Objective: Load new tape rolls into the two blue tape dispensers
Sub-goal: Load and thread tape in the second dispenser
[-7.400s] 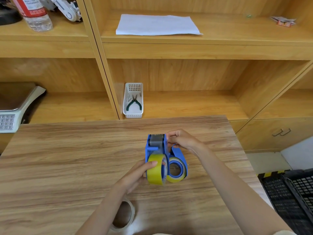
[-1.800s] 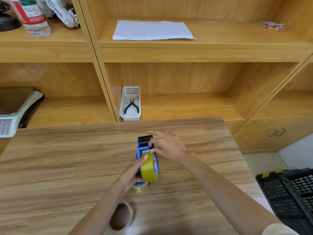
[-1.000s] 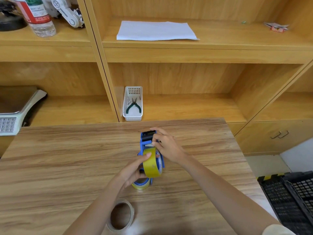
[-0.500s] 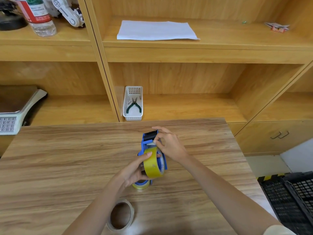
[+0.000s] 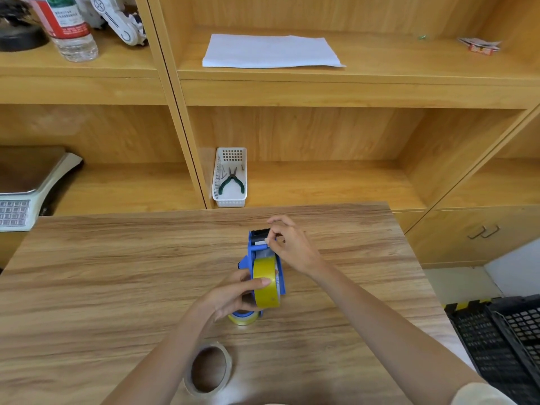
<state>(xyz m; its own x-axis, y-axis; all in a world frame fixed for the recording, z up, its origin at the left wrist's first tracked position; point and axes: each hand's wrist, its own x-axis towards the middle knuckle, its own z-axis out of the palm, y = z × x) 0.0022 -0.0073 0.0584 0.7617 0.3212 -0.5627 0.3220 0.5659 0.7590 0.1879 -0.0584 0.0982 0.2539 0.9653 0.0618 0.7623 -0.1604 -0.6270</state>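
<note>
A white sheet of paper (image 5: 271,51) is laid flat on the upper shelf, with a water bottle (image 5: 68,27) stood in the bay to its left. Green-handled pliers (image 5: 231,181) are kept in a white slotted basket (image 5: 230,200) on the lower shelf, and a scale (image 5: 26,185) is seen far left. Black crates (image 5: 502,343) are stacked lower right.
</note>
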